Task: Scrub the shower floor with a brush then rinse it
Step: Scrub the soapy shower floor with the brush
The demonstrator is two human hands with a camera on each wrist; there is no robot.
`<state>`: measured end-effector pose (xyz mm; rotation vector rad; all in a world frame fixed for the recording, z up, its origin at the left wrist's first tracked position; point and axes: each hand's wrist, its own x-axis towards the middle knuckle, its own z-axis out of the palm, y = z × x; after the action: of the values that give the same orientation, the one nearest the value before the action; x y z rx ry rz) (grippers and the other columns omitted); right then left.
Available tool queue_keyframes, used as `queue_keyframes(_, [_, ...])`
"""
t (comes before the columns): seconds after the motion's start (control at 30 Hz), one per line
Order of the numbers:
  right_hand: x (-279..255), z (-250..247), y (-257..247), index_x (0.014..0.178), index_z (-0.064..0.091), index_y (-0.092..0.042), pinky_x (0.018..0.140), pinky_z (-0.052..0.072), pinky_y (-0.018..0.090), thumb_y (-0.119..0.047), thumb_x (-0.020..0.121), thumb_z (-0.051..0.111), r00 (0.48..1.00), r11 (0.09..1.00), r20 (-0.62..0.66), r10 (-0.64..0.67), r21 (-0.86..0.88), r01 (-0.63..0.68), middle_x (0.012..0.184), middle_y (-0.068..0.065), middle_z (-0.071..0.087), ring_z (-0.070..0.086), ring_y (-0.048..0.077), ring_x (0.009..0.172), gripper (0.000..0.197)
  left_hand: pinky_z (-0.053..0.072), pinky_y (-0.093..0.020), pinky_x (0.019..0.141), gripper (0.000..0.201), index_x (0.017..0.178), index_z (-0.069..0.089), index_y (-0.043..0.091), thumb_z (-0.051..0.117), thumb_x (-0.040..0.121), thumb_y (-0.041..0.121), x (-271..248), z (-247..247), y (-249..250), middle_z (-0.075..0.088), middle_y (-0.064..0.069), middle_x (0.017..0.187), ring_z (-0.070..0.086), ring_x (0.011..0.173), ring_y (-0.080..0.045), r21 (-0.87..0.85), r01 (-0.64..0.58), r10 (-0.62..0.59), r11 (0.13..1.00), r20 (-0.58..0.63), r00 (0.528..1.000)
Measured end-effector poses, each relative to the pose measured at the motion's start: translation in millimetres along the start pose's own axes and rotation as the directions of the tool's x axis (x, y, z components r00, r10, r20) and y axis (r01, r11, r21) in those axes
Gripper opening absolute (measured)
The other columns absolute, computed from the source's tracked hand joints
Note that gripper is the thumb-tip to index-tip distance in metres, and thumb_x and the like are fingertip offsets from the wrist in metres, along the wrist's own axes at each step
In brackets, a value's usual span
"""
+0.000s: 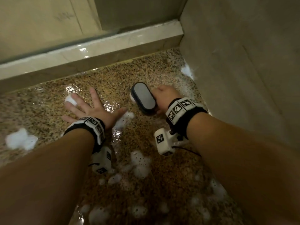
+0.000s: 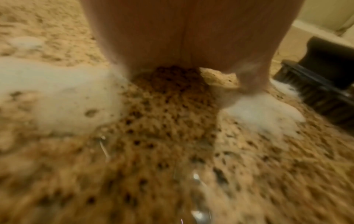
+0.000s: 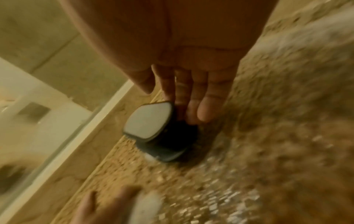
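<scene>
The speckled brown shower floor (image 1: 146, 70) is wet and dotted with white foam (image 1: 140, 164). A dark scrub brush (image 1: 143, 98) with a grey oval top sits bristles-down on the floor near the far right corner. My right hand (image 1: 159, 101) grips it from the right side; in the right wrist view the fingers (image 3: 191, 103) reach down along the brush (image 3: 153, 130). Left of the brush, my left hand (image 1: 84, 103) lies flat on the floor with fingers spread and foam on one fingertip. The left wrist view shows the brush (image 2: 321, 84) to the right of the palm.
A pale raised curb (image 1: 97, 51) with a glass panel above it runs along the far side of the floor. A beige tiled wall (image 1: 243, 62) closes the right side. More foam patches lie at the left (image 1: 21, 140) and in the far corner (image 1: 188, 70).
</scene>
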<state>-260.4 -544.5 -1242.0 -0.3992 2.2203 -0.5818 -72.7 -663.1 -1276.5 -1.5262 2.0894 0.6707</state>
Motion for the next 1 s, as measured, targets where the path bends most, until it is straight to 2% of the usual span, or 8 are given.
queue_keyframes(0.13, [-15,-28,57,0.126,0.057,-0.018,0.093,0.05,0.038,-0.041,0.099,0.046,0.984,0.965,-0.178,0.012,-0.254,-0.058,0.126,0.01,0.062,0.059,0.033,0.109,0.038,-0.006,-0.075,0.113,0.109,0.152,-0.024,0.05,0.006,0.062,0.105,-1,-9,1,-0.037,-0.013,0.161,-0.029,0.146,-0.048,-0.068,0.024,-0.022,0.997,0.031,0.999])
queue_keyframes(0.23, [-37,-36,95,0.151,0.036,-0.023,0.116,0.031,0.042,-0.052,0.097,0.048,0.992,0.899,-0.118,-0.038,-0.438,-0.018,0.154,0.011,0.039,0.036,0.032,0.14,0.063,0.017,-0.067,0.116,0.106,0.157,0.018,0.027,0.014,0.077,0.096,-14,-22,31,0.014,-0.021,0.165,0.013,0.15,-0.046,-0.06,-0.016,0.007,0.998,-0.145,0.989])
queue_keyframes(0.3, [-49,-32,113,0.16,0.013,-0.027,0.122,0.014,0.042,-0.06,0.097,0.047,0.997,0.855,-0.043,-0.059,-0.518,0.028,0.166,0.007,0.014,0.012,0.03,0.152,0.079,0.038,-0.055,0.103,0.094,0.146,0.032,0.013,0.03,0.087,0.086,-30,-27,67,0.043,-0.024,0.148,0.043,0.135,-0.043,-0.088,-0.151,0.137,0.985,-0.148,0.98])
queue_keyframes(0.4, [-50,-23,129,0.159,-0.01,-0.037,0.123,0.003,0.047,-0.072,0.09,0.049,0.999,0.856,0.008,-0.037,-0.516,0.036,0.168,0.001,-0.014,-0.01,0.029,0.154,0.097,0.045,-0.039,0.076,0.099,0.153,0.021,0.009,0.048,0.088,0.079,-42,-19,118,0.055,-0.022,0.14,0.062,0.103,-0.037,-0.117,-0.173,0.181,0.978,0.057,0.982])
queue_keyframes(0.5, [-42,-14,136,0.155,-0.019,-0.041,0.121,-0.009,0.049,-0.085,0.077,0.05,0.999,0.84,0.042,-0.016,-0.541,0.037,0.163,0.0,-0.03,-0.022,0.031,0.151,0.113,0.043,-0.037,0.06,0.096,0.154,0.016,0.007,0.06,0.091,0.065,-41,-8,145,0.059,-0.022,0.132,0.059,0.078,-0.031,0.044,-0.217,0.213,0.975,0.078,0.974])
queue_keyframes(0.67, [-36,-2,147,0.15,-0.031,-0.041,0.119,-0.019,0.053,-0.095,0.065,0.048,0.999,0.856,0.048,-0.02,-0.516,0.042,0.152,0.001,-0.049,-0.042,0.03,0.141,0.128,0.046,-0.039,0.075,0.065,0.139,0.031,0.005,0.068,0.094,0.033,-22,-4,180,0.06,-0.022,0.128,0.063,0.106,-0.038,0.126,-0.447,0.448,0.886,0.018,0.894])
queue_keyframes(0.8, [-31,5,153,0.143,-0.041,-0.042,0.115,-0.026,0.051,-0.093,0.067,0.052,1.0,0.85,0.024,-0.018,-0.525,0.028,0.143,-0.001,-0.059,-0.049,0.03,0.136,0.131,0.046,-0.044,0.095,0.049,0.135,0.042,0.009,0.064,0.098,0.032,-13,5,215,0.049,-0.019,0.139,0.054,0.121,-0.038,0.14,-0.589,0.593,0.796,0.023,0.805])
queue_keyframes(1.0, [-30,5,155,0.145,-0.037,-0.044,0.114,-0.027,0.049,-0.094,0.065,0.049,0.999,0.866,0.01,-0.037,-0.498,0.037,0.144,-0.004,-0.057,-0.048,0.029,0.137,0.128,0.04,-0.042,0.105,0.05,0.139,0.044,0.012,0.064,0.098,0.033,2,14,255,0.047,-0.013,0.141,0.048,0.128,-0.034,0.103,-0.729,0.731,0.677,0.014,0.682])
